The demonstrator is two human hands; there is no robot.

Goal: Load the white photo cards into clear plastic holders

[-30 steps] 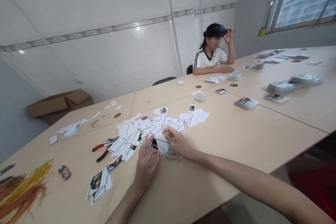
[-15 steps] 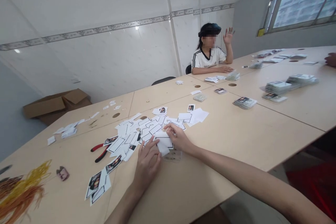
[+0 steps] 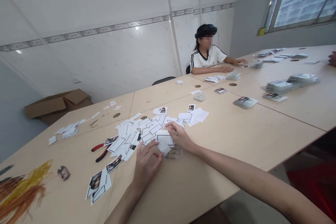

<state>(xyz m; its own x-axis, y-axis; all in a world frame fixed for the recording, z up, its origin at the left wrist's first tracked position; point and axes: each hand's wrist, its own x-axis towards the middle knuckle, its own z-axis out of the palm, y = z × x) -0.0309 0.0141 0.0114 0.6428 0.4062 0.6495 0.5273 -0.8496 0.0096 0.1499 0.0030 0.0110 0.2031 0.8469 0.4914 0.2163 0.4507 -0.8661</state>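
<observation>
Above the tabletop, a white paper card with a black printed frame is folded or overlapped at its lower left. My right hand pinches its upper right edge between thumb and fingers. At the lower left edge is my left hand, its curled fingers and thumb closed on the card. Just below lies a clear plastic case with small dark items inside, partly covered by the card. A loose pile of similar framed cards, some with dark photo prints, spreads out beyond my hands.
Red-handled pliers lie left of the pile. Yellow and orange cords and a small pinkish tool lie further left. Stacks of packed cards stand to the right. A co-worker sits across the table.
The co-worker's raised hand has come down to the table. My hands stay almost in place; the card has shifted slightly, and more of the clear case shows under it.
</observation>
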